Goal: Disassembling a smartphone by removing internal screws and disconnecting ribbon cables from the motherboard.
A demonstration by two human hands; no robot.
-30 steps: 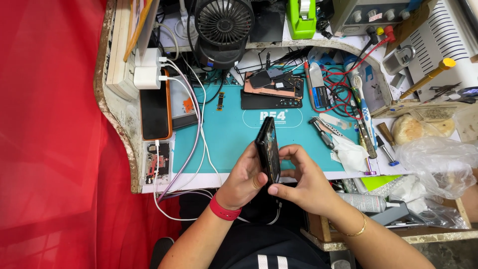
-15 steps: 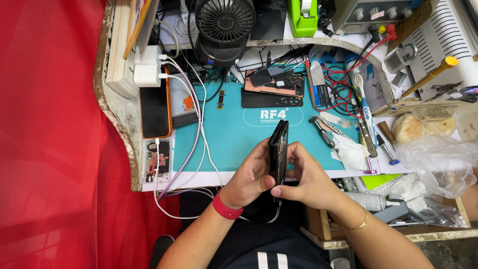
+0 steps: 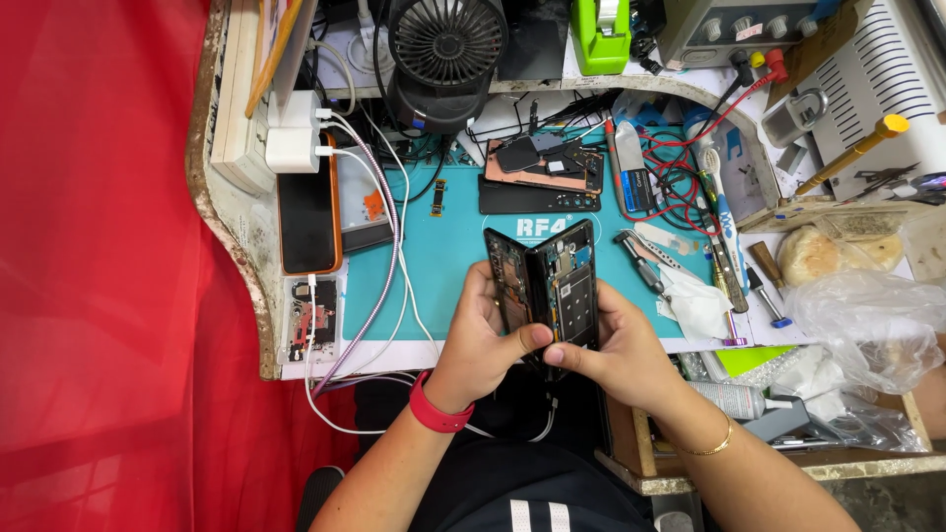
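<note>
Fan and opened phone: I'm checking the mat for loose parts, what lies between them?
In the head view, a copper-coloured phone back and a black panel lie between fan and opened phone.

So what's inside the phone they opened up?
The opened phone, held in both hands, shows a dark circuit board, small metal parts and a blue piece. The thumbs cover its lower end; finer parts are too small to tell.

The opened phone (image 3: pixel 544 291) was black with blue and copper parts inside. The mat (image 3: pixel 443 246) was teal, the wristband (image 3: pixel 439 409) red, the curtain (image 3: pixel 108 266) bright red, the fan (image 3: pixel 445 49) black, the tape dispenser (image 3: pixel 599 34) lime green, the cables (image 3: pixel 394 246) white.
</note>
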